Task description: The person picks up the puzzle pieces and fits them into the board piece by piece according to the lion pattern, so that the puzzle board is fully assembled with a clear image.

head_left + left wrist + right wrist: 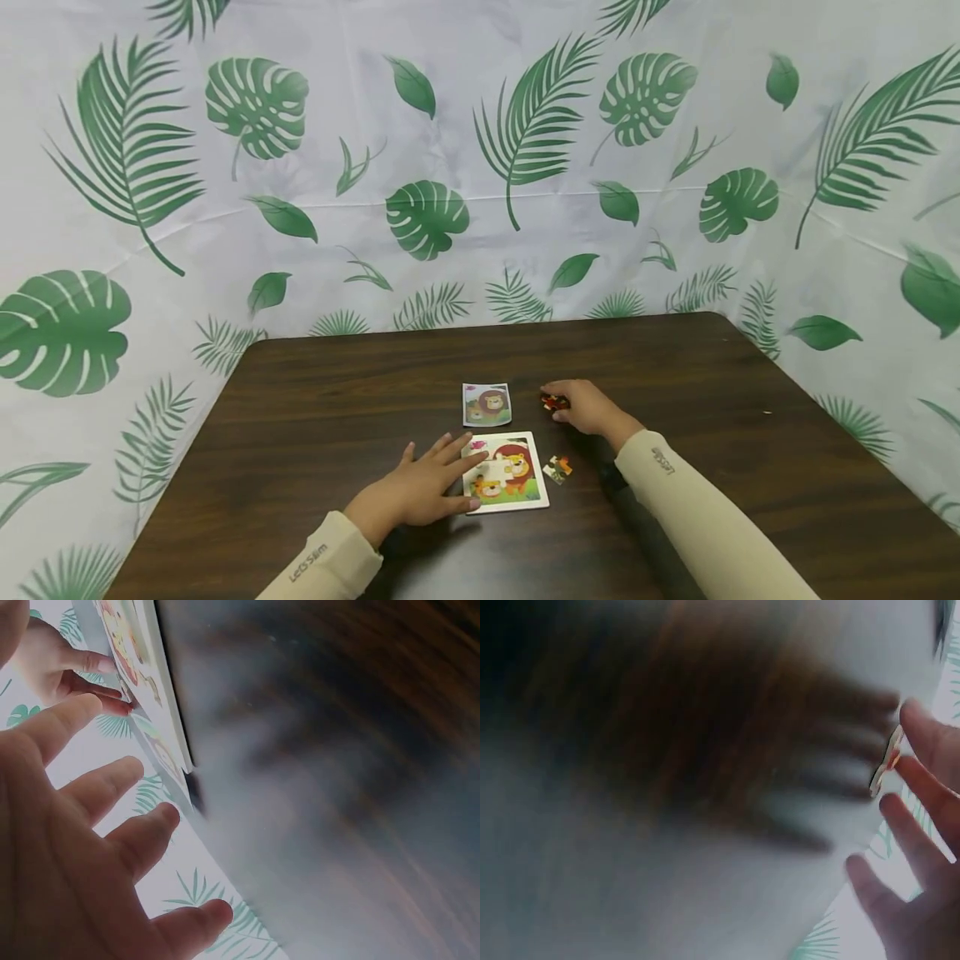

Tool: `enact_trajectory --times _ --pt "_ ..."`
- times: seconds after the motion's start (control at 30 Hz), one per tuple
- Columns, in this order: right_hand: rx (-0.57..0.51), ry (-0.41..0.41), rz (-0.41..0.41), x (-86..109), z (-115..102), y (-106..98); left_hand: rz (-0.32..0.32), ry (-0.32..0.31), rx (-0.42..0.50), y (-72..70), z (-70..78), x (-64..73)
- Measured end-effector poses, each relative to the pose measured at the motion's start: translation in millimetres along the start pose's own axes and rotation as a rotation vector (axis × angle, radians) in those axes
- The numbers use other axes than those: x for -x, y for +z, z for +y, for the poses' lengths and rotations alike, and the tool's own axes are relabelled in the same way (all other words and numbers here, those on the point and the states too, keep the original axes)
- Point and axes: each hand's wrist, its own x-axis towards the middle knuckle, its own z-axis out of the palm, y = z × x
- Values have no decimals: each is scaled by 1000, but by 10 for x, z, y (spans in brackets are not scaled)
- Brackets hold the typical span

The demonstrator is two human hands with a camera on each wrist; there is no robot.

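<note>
A small framed jigsaw puzzle [542, 483] with a lion picture lies flat on the table, a pale unfilled patch near its middle. My left hand [423, 487] lies spread at its left side, fingertips over the frame's edge. In the left wrist view the fingers of that hand [97, 817] are apart and hold nothing. Beyond the board, my right hand [588, 407] has thumb and forefinger at a red and dark puzzle piece [553, 402] low over the table. The right wrist view shows this piece [886, 765] edge-on between them, the other fingers spread.
Behind the puzzle lies a picture card [486, 406] with the same lion scene. Loose puzzle pieces [557, 469] sit just right of the frame. The dark wooden table [360, 375] ends at a leaf-patterned cloth [465, 150] behind.
</note>
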Motion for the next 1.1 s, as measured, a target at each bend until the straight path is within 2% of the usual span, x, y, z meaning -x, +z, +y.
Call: enact_trajectory --times 0.2,0.37,0.77,0.97,1.1 --pt "27 -47 38 -4 33 -11 -7 -9 18 -8 -6 37" --pt "-21 -12 51 5 53 -35 -8 -1 20 -7 -3 44" --pt "-326 87 -9 127 105 -72 -20 1 13 33 -19 -2" --pt "-573 127 -59 182 -21 -79 -27 8 1 45 -17 -15" --pt "-677 129 -116 223 -202 -76 -38 3 1 45 -12 -14"
